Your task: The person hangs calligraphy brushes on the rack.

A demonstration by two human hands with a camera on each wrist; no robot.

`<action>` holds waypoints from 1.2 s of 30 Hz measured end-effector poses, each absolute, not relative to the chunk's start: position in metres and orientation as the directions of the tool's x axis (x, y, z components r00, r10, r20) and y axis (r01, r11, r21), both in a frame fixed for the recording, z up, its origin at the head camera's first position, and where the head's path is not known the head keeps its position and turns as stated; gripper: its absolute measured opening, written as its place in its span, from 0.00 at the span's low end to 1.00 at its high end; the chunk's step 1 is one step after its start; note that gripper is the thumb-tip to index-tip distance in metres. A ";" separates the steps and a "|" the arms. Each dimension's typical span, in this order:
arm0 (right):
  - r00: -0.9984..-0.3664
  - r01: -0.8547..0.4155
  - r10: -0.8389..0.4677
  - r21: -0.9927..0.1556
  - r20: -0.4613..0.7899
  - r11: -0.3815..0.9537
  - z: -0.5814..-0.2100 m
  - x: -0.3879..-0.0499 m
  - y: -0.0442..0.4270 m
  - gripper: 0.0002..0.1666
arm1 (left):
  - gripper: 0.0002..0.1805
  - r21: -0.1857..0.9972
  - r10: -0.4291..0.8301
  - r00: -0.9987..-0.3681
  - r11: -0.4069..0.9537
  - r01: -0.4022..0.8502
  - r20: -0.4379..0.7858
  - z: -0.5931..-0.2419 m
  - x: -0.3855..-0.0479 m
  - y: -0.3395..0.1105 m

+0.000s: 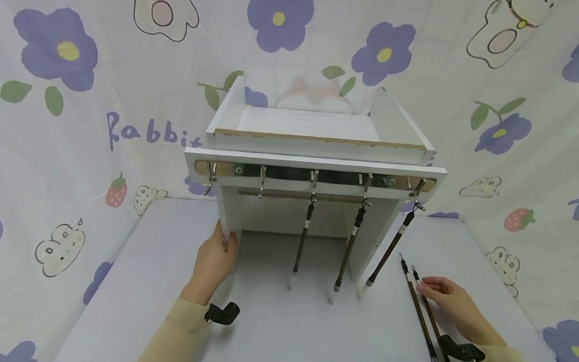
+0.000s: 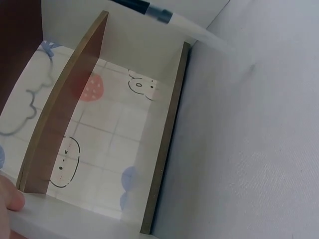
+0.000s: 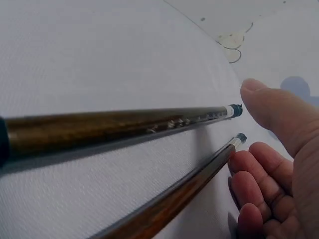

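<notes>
A white wooden shelf (image 1: 316, 160) stands on the table, with metal hooks (image 1: 314, 176) along its front board. My left hand (image 1: 211, 266) grips the front edge of its left side panel. Three calligraphy brushes hang tip down from the hooks: one at the middle (image 1: 304, 239), another further right (image 1: 350, 246) and the last at the right end (image 1: 391, 246). Two more lie side by side, a left brush (image 1: 418, 311) and a right brush (image 1: 429, 309). At the right one's looped end is my right hand (image 1: 457, 304), its thumb (image 3: 269, 102) apart from the fingers; contact is unclear.
Behind the shelf hangs a cloth (image 1: 149, 90) printed with flowers and rabbits. The white tabletop (image 1: 271, 322) runs under everything. Two hooks at the left hold no brush. A black wrist camera (image 1: 222, 313) sits on the left wrist.
</notes>
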State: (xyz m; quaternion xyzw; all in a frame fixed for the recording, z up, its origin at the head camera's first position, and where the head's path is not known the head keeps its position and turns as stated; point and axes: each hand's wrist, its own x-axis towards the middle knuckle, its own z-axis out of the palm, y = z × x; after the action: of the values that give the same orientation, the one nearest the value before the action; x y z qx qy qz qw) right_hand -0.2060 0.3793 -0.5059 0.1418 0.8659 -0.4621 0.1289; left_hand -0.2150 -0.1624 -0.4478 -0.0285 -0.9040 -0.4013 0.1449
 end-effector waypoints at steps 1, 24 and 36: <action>-0.928 0.362 0.132 -0.764 -0.348 0.535 -0.507 -0.206 0.379 0.49 | 0.26 0.715 -0.063 -0.955 0.678 0.171 0.288 -0.448 -0.215 -0.162; -0.949 0.304 0.096 -0.797 -0.299 0.522 -0.511 -0.204 0.377 0.42 | 0.24 0.704 -0.063 -0.947 0.684 0.190 0.316 -0.454 -0.215 -0.163; -0.960 0.277 0.108 -0.799 -0.260 0.533 -0.515 -0.203 0.377 0.40 | 0.23 0.679 -0.056 -0.935 0.703 0.213 0.351 -0.452 -0.218 -0.161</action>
State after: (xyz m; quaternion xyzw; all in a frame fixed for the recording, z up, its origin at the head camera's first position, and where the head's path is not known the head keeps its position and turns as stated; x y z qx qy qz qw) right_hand -0.2028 0.3770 -0.5151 0.1105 0.8710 -0.4702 0.0894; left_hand -0.2179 -0.1613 -0.4516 -0.0435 -0.9058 -0.3832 0.1754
